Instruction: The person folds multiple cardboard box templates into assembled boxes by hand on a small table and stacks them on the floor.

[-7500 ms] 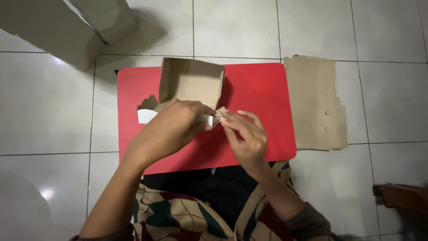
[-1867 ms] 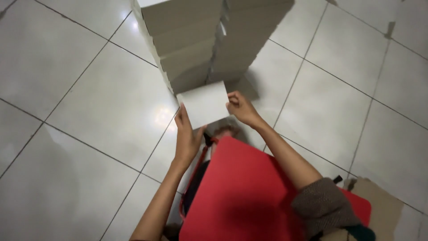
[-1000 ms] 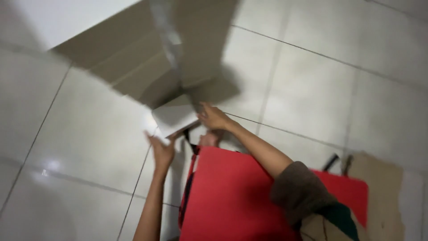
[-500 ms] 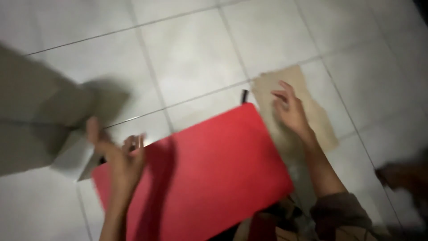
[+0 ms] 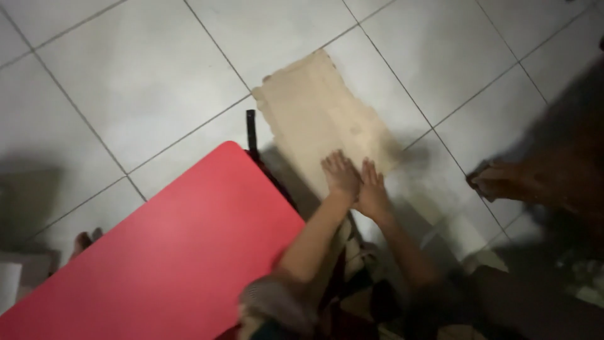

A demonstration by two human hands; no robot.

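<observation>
1. A flat sheet of brown cardboard point(image 5: 321, 119) lies on the pale tiled floor point(image 5: 138, 82), just beyond the far corner of the red desk point(image 5: 170, 252) and touching nothing else that can be made out

2. Both hands rest palm down on the near end of the cardboard, the end closest to the desk; the left hand point(image 5: 341, 175) and the right hand point(image 5: 374, 194) lie side by side and touch each other

3. The fingers of both hands are laid out flat and loosely spread on the sheet, pinching nothing; neither hand is curled round an edge

4. The cardboard looks thin and light, stiff enough to keep flat yet easy to bend or crease; its far edge, away from the desk, is ragged and torn, so it would likely tear further if pulled hard there

5. Its surface looks dry and matt, so flat palms should drag it over the smooth tiles without slipping; for lifting, the long straight sides offer the soundest hold, with a thumb under 1 edge

6. A dark thin leg or strap point(image 5: 252, 129) shows at the desk's corner, between desk and cardboard

7. To the side of the cardboard away from the desk, a bare foot point(image 5: 497, 179) of another person rests on the floor, well apart from the hands; the view there is dark and blurred
</observation>
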